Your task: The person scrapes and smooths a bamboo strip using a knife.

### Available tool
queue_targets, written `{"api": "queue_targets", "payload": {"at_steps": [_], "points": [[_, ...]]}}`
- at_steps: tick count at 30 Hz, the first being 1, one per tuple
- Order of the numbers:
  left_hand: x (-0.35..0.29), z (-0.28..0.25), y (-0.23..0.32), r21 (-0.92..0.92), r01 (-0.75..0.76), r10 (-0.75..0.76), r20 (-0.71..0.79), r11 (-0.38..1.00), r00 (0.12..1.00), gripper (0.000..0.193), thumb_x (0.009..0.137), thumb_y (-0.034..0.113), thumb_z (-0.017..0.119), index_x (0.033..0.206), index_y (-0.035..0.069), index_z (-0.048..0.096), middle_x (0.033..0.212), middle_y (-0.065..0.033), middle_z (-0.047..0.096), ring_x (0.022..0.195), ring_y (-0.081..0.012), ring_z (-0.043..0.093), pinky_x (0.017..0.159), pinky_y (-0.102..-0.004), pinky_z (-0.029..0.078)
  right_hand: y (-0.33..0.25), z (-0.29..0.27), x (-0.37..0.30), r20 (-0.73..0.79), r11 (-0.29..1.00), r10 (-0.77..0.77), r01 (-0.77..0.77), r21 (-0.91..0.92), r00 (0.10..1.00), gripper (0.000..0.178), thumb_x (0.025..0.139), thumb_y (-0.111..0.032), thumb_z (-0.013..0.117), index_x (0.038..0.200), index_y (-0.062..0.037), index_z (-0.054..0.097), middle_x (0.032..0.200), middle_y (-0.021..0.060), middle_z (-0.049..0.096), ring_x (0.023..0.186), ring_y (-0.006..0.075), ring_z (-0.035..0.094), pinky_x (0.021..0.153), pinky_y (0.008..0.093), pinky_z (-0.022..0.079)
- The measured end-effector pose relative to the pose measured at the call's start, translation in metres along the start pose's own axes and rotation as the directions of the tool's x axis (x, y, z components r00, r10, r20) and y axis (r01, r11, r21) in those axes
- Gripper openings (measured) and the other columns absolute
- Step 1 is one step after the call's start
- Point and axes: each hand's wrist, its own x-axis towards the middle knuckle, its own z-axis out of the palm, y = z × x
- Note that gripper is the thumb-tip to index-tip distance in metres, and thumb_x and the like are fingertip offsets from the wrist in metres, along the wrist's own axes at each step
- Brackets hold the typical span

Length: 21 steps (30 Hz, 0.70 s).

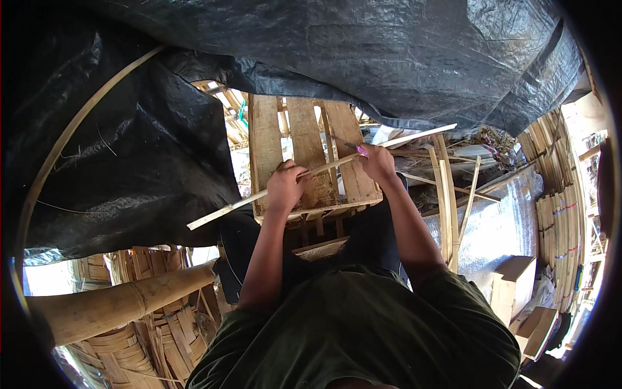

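A long, pale bamboo strip (228, 208) lies slantwise over a slatted wooden bench (303, 129), its left end nearer me and its right end farther off. My left hand (285, 187) is closed around the strip left of its middle. In my right hand (377, 163) is a knife (361, 150) with a pink handle, the fingers wrapped round it. Its dark, narrow blade points away to the left, close to the strip. Whether the blade touches the strip I cannot tell. My right hand also lies against the strip, partly hiding it.
Black plastic sheeting (389, 58) hangs across the far side and the left. Several loose bamboo strips (447, 207) lean at my right, near cardboard boxes (515, 275) and stacked bamboo bundles (557, 220). A thick bamboo pole (129, 301) and woven bamboo pieces (116, 353) are at the lower left.
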Motion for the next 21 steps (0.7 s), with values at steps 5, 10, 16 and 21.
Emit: {"api": "queue_targets", "payload": {"at_steps": [5,10,16,21], "points": [[-0.004,-0.050,-0.006,0.142,0.007,-0.009,0.013,0.990,1.000,0.017,0.083,0.027,0.075,0.089,0.011,0.073,0.088,-0.0071,0.064,0.084,-0.0305,0.066,0.073,-0.0416,0.053,0.033,-0.025,0.020,0.036,0.998,-0.021,0.022,-0.052,0.999,0.025,0.086,-0.033,0.072,0.106,-0.0169,0.072,0.092,0.0148,0.072,0.090,0.0369,0.069,0.076,0.0482,0.053],[-0.007,-0.052,-0.013,0.121,0.104,-0.115,0.082,0.987,0.990,0.019,0.086,0.030,0.073,0.086,0.011,0.074,0.081,-0.0085,0.063,0.076,-0.0323,0.065,0.065,-0.0430,0.051,0.050,-0.037,0.043,-0.069,1.000,0.016,-0.017,-0.014,0.997,0.026,0.087,-0.032,0.071,0.104,-0.0117,0.071,0.091,0.0189,0.071,0.090,0.0398,0.067,0.075,0.0487,0.052],[-0.006,-0.019,-0.013,0.118,0.000,0.005,-0.036,0.993,0.999,0.016,0.086,0.028,0.073,0.086,0.012,0.075,0.079,-0.0067,0.063,0.074,-0.0305,0.065,0.064,-0.0421,0.051,0.068,-0.024,0.038,-0.036,0.972,0.139,-0.129,0.195,0.990,0.029,0.097,-0.024,0.055,0.107,0.0015,0.064,0.095,0.0285,0.068,0.093,0.0475,0.064,0.079,0.0502,0.049],[0.000,-0.007,-0.018,0.138,-0.123,0.141,-0.132,0.983,0.981,0.017,0.083,0.028,0.075,0.083,0.012,0.074,0.075,-0.0045,0.060,0.073,-0.0284,0.063,0.063,-0.0407,0.050,0.073,0.012,0.018,-0.260,0.959,0.275,-0.246,0.139,0.926,0.035,0.097,-0.030,0.054,0.089,0.0011,0.068,0.084,0.0282,0.067,0.082,0.0474,0.065,0.073,0.0518,0.052]]}}
